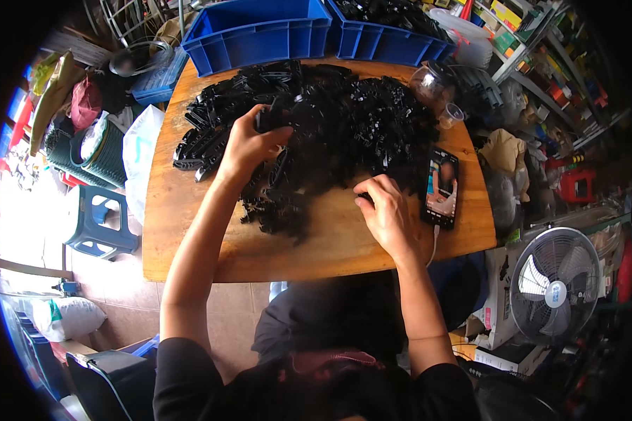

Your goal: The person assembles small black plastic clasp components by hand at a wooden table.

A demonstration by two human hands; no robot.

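A large heap of black plastic parts [393,116] covers the far half of the wooden table [330,245]. At the heap's left side, my left hand [253,144] is closed around a black plastic part [272,118], thumb on the near side. Closer to me, a smaller cluster of black clip-like pieces [277,214] lies on the wood. My right hand [386,214] is over the table right of centre, fingers curled in a pinch. Something small and dark shows at its fingertips, too little to name.
Along the far edge stand an empty-looking blue crate [260,35] and another blue crate [393,45] filled with black parts. A phone [440,189] with a white cable lies at the right. Beyond it are a clear jar [432,84] and small clear cup [451,114]. A fan [555,284] stands lower right.
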